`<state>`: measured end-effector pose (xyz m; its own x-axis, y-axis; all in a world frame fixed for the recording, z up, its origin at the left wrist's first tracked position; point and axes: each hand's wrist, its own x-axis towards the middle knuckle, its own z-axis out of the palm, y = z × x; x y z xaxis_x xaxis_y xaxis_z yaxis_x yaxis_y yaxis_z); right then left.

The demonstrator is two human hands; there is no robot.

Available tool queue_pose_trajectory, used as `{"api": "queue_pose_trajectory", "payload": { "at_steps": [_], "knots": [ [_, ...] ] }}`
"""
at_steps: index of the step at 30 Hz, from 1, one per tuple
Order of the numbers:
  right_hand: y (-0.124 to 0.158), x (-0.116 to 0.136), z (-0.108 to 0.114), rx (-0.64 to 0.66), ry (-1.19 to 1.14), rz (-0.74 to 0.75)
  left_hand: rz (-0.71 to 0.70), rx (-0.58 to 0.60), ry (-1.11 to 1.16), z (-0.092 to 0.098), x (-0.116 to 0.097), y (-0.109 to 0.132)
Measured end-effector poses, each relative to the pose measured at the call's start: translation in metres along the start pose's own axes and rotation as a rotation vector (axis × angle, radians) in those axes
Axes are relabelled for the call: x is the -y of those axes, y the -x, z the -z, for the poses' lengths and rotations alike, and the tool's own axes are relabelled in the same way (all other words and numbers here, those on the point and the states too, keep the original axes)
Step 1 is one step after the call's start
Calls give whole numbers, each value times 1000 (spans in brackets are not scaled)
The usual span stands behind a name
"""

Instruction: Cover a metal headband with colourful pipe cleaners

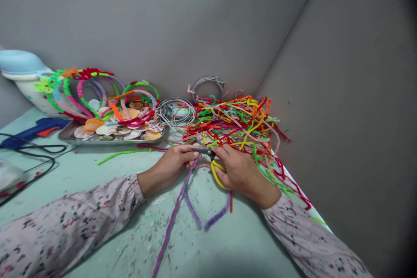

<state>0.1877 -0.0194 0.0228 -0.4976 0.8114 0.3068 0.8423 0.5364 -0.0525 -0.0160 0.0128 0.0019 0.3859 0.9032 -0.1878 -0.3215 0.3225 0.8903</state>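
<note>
Near the middle of the table, my left hand (174,163) pinches a purple pipe cleaner (173,221) close to its upper end; the rest trails down toward the front edge. My right hand (239,171) grips a pair of scissors with yellow handles (215,173). Their dark blades point left and reach my left fingertips. Whether the blades touch the pipe cleaner I cannot tell. Below both hands lies a headband wrapped in purple fuzzy stem (217,217), its two ends toward me and its top partly hidden by the hands.
Behind my hands spreads a tangled heap of colourful pipe cleaners (234,117). Coils of grey wire (177,113) sit beside a metal tray (110,142) of shells and wrapped headbands. At left are a blue glue gun (29,132), black cable (48,160) and a white bin with blue lid (21,61).
</note>
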Motion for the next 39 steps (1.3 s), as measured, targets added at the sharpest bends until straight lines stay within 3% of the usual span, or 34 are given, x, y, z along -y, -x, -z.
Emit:
{"api": "queue_pose_trajectory", "payload": {
  "at_steps": [18,27,39],
  "knots": [
    [1,-2,1,38,-16,3,3,-7,-37,-1,0,0],
    [0,-11,-17,-69,-310,7,-15,7,-42,-2,-3,1],
    [0,-5,-10,-42,-72,-9,0,-26,-19,-1,0,-1]
  ]
}}
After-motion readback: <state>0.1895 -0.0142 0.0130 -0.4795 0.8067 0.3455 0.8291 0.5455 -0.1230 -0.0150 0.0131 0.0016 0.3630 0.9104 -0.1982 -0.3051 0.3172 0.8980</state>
